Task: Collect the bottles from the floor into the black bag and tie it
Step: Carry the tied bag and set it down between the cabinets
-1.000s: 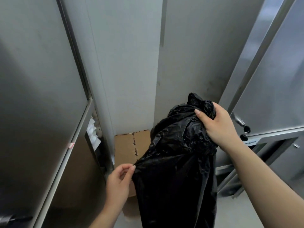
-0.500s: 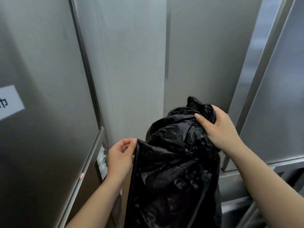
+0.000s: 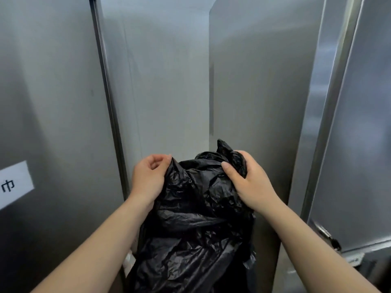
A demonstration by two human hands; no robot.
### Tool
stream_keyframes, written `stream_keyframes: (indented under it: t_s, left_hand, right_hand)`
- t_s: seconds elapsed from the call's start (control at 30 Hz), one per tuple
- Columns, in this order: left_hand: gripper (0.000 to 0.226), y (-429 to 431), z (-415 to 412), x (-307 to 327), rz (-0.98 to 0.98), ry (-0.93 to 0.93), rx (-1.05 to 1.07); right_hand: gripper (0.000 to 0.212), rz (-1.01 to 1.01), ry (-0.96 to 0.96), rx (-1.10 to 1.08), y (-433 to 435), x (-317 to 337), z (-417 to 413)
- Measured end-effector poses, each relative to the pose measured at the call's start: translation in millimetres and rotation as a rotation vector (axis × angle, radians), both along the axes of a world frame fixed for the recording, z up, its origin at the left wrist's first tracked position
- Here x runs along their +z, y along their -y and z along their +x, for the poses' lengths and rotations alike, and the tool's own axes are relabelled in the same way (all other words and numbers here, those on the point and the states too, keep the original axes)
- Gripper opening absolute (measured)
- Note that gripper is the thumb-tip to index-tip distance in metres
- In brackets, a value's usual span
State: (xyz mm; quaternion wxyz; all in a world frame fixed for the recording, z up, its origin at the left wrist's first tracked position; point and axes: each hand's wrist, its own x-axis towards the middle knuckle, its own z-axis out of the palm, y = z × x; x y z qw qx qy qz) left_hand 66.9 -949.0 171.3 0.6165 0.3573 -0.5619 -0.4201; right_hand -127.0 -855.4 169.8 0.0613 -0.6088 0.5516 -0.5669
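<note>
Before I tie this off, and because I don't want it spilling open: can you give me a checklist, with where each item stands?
1. Top of the black bag gripped by the right hand: ok.
2. Bag's left edge pinched by the left hand: ok.
3. Both held parts brought together for a knot: not ok, the hands are apart.
4. Knot made: not ok, none shows.
5. All bottles inside: cannot tell; the plastic is opaque and the floor is out of view.
</note>
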Motion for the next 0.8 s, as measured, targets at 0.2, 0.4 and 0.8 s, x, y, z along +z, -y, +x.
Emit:
stream_keyframes:
  t_s: [0.2,0.4,0.8]
  left_hand:
    - [0.014,35.8,-12.2,16.3,-0.032,0.019,0.013]
    - [0.013,87.0,-15.7,21.4,-0.041,0.013,0.039]
    - [0.012,206.2,-37.7,96.5,-0.148,0.093,0.095]
  right_hand:
    - [0.078,0.019,-0.025,0.029,24.3,4.9,0.7]
    - [0.065,0.021,-0.139,0.063,76.4,8.3,4.1]
    - [0.054,-0.145,-0.079,0.071,216.5,55.4,-2.8]
